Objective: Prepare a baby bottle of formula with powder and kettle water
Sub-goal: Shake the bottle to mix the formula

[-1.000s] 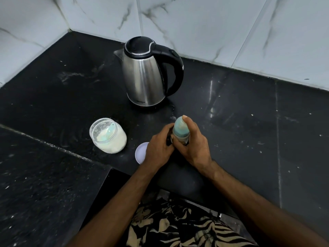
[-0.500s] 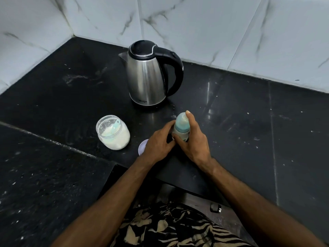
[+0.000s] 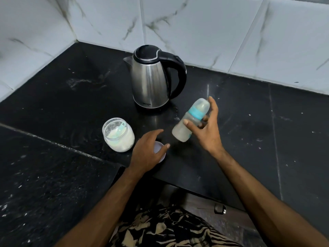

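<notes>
My right hand [image 3: 206, 129] grips the baby bottle [image 3: 190, 120], lifted off the counter and tilted with its capped teat end up and to the right. The bottle has a teal ring and a cloudy whitish fill. My left hand [image 3: 147, 150] hovers with relaxed fingers over a white round lid [image 3: 160, 148] lying flat on the counter, holding nothing. To the left stands the uncapped powder jar [image 3: 118, 134] with white powder and a teal scoop inside. The steel kettle [image 3: 153, 77], with black lid and handle, stands behind.
The black stone counter [image 3: 267, 131] runs into a corner of white marble-look tiles [image 3: 195, 27]. A lower counter section [image 3: 44, 175] lies front left. The counter's front edge has a cut-out near my body, with a small black plug [image 3: 219, 209] below.
My right hand lifted the bottle from upright on the counter and tilted it. My left hand let go of the bottle and moved down-left over the white lid.
</notes>
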